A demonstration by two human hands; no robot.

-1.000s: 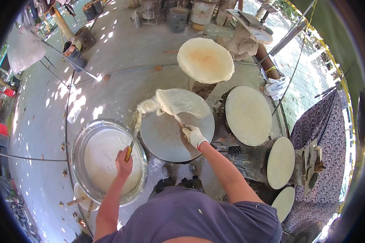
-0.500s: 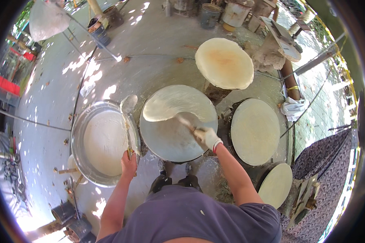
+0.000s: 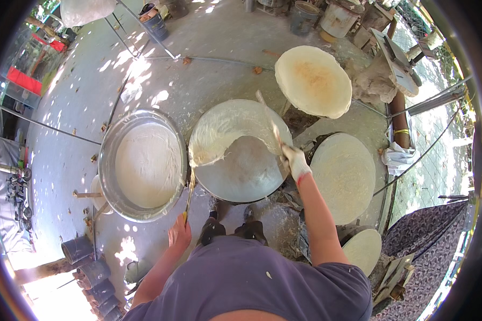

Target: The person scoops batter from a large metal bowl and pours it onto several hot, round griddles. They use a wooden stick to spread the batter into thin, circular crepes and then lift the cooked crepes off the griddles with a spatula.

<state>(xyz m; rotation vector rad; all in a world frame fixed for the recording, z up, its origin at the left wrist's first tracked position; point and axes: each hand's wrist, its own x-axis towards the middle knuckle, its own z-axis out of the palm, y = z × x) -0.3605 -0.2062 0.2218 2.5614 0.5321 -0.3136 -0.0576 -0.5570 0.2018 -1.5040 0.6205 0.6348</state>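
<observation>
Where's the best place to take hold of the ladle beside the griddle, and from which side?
Probably the yellow handle end of the ladle, coming from the near side, where the left hand holds it. The slim shaft points away from the person, and its far end, by the left edge of the griddle, looks smeared with batter.

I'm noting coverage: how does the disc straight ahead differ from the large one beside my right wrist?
The front disc shows bare grey beside pale batter; the right disc is pale all over. The front disc has a blurred tool over it; the right disc has none. Both are round.
</observation>
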